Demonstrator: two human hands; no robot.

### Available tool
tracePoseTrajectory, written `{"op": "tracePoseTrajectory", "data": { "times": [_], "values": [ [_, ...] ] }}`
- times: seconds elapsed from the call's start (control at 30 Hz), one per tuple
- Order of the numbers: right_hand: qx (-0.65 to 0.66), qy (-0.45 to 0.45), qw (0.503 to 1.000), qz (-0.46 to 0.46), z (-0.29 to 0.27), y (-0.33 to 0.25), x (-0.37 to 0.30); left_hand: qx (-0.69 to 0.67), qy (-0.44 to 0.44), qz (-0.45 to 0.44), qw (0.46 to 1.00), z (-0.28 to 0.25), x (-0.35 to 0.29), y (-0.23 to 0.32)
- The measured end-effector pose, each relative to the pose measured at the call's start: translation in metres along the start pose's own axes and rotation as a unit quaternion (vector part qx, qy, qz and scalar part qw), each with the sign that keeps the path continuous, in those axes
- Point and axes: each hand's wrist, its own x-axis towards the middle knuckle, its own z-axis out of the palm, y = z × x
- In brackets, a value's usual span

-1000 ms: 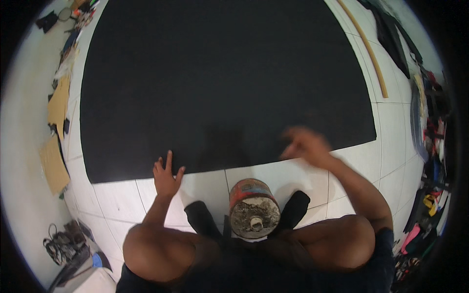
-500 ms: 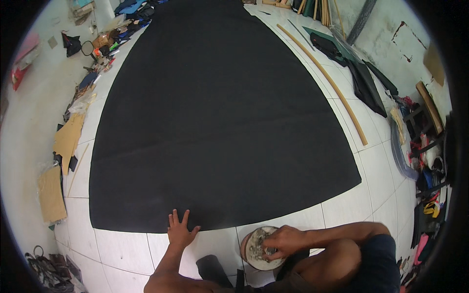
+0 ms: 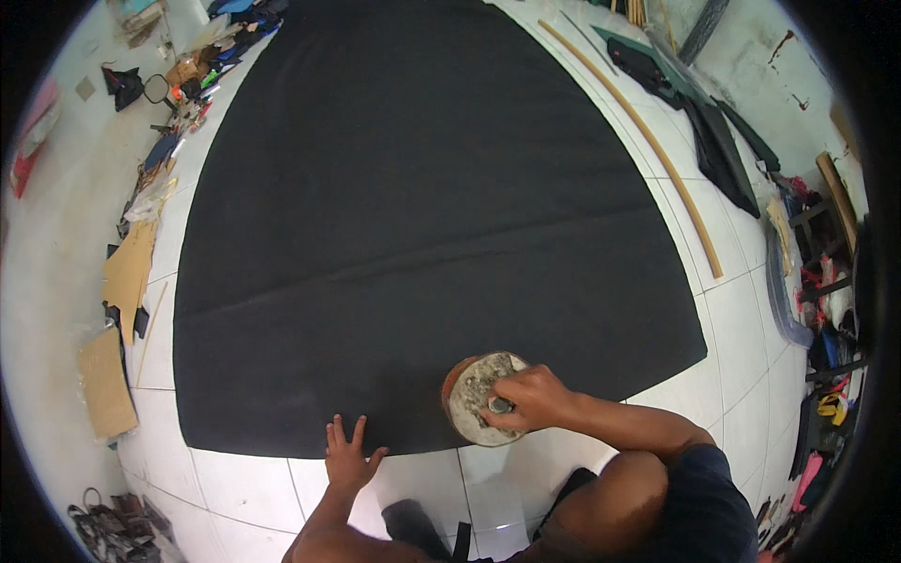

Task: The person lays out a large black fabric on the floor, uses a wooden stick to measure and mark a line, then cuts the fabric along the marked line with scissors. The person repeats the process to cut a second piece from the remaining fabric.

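A large black sheet [image 3: 404,206] of fabric or leather-like material lies spread over the white tiled floor, with a faint crease across it. My left hand [image 3: 348,460] rests flat on its near edge, fingers spread. To the right of it, my right hand [image 3: 533,399] is closed on the metal handle at the middle of a round weight [image 3: 471,380]. This weight has a rough grey, concrete-like top and a reddish-brown side. It is over the near edge of the sheet; whether it touches the sheet I cannot tell.
A long curved-looking wooden strip [image 3: 648,141] lies along the sheet's right side. Beyond it are dark cloth pieces [image 3: 718,155] by the wall. Tan board pieces [image 3: 106,383] and assorted clutter line the left wall. Cluttered shelving [image 3: 826,319] stands at the right.
My right hand has moved the round weight forward, from the bare tiles to over the sheet's near edge. My left hand stays on the edge. The view has shifted slightly.
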Motion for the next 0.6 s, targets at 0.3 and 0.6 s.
{"op": "tracePoseTrajectory", "data": {
  "times": [0.3,0.6],
  "values": [
    [0.076,-0.207,0.968,0.116,0.0,-0.017,0.012,0.066,-0.045,0.045,0.996,-0.058,0.058,-0.008],
    [0.107,-0.134,0.855,0.489,-0.161,-0.157,-0.07,-0.235,-0.217,0.129,0.939,-0.318,-0.053,0.297]
  ]
}}
